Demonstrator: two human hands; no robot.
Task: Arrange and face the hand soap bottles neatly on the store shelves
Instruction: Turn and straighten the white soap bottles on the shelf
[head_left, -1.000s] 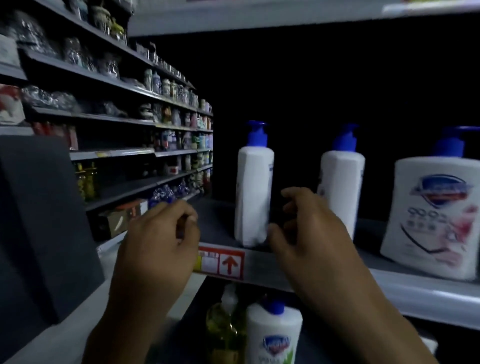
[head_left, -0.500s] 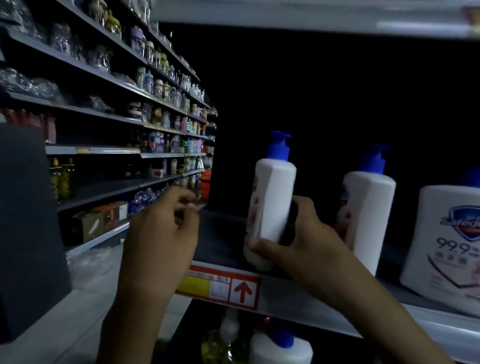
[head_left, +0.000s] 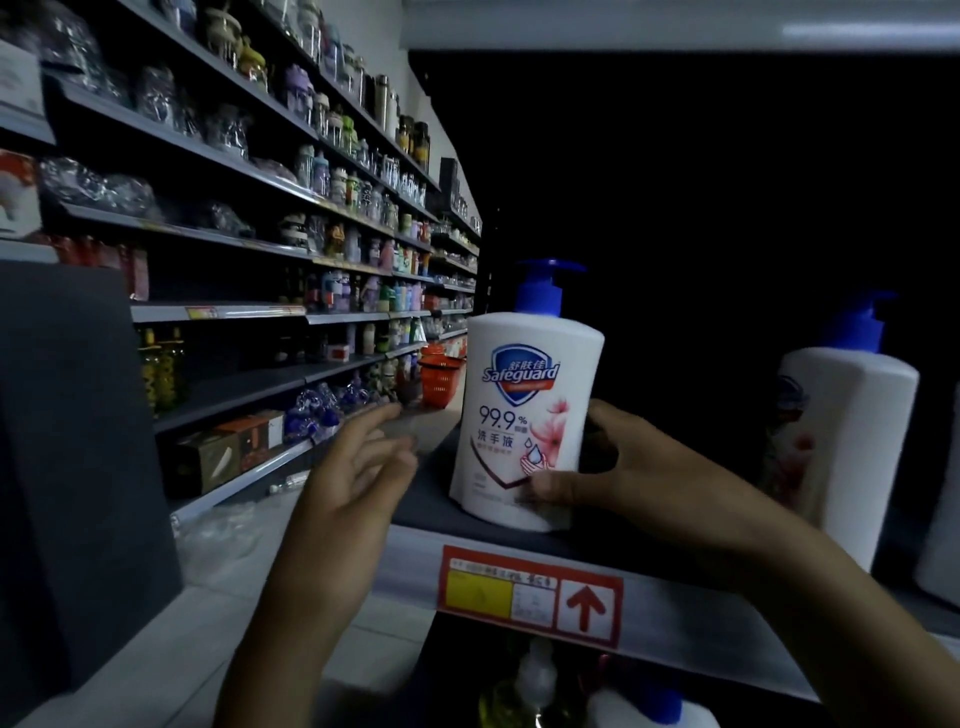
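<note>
The bottle (head_left: 530, 415) stood just above the price tag (head_left: 530, 592), label forward. The right hand (head_left: 639, 478) gripped it low, thumb across the front. The left hand (head_left: 353, 478) hovered spread and empty, up-left of the tag. Smooth, rigid, likely heavy: best held around the body.

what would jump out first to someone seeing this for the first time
A white soap bottle with a blue pump stands in the middle of the dark shelf, its label facing out, with the right hand gripping its lower right side. The left hand hangs open just left of it, not touching. Below, a red price tag with an arrow sits on the shelf edge.
</note>
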